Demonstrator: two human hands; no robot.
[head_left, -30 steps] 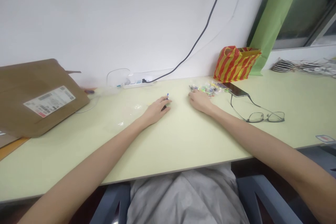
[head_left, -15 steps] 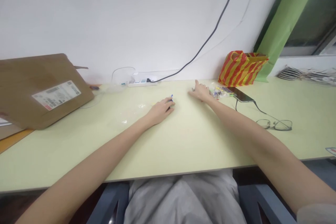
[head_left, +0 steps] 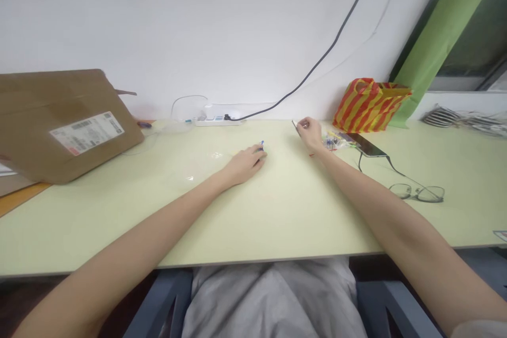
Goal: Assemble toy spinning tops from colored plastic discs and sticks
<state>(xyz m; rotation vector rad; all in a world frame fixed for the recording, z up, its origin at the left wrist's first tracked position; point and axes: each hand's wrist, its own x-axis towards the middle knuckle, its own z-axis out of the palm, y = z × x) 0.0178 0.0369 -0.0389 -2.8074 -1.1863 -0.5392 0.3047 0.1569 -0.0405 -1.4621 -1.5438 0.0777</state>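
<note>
My left hand [head_left: 246,162] rests on the table with its fingers curled over a small blue piece [head_left: 261,146], mostly hidden beneath them. Pinched in the fingertips of my right hand [head_left: 311,132], farther back, is a thin dark stick-like thing [head_left: 295,127]; its exact kind is too small to make out. Beside the right wrist lies a clear bag with small coloured parts [head_left: 335,140]. A clear plastic wrapper [head_left: 202,165] lies left of my left hand, and a small red piece [head_left: 312,155] shows under the right wrist.
A large cardboard envelope [head_left: 67,127] leans at the left. Along the wall lies a power strip [head_left: 216,121] with a black cable [head_left: 317,55]. To the right are a red-and-yellow striped bag [head_left: 368,108], a phone [head_left: 367,146] and glasses [head_left: 418,193] on the pale green table [head_left: 269,222].
My right hand has turned and lifted slightly, and the dark stick now shows in its fingertips. My left hand stays over the blue piece. The view has shifted a little.
</note>
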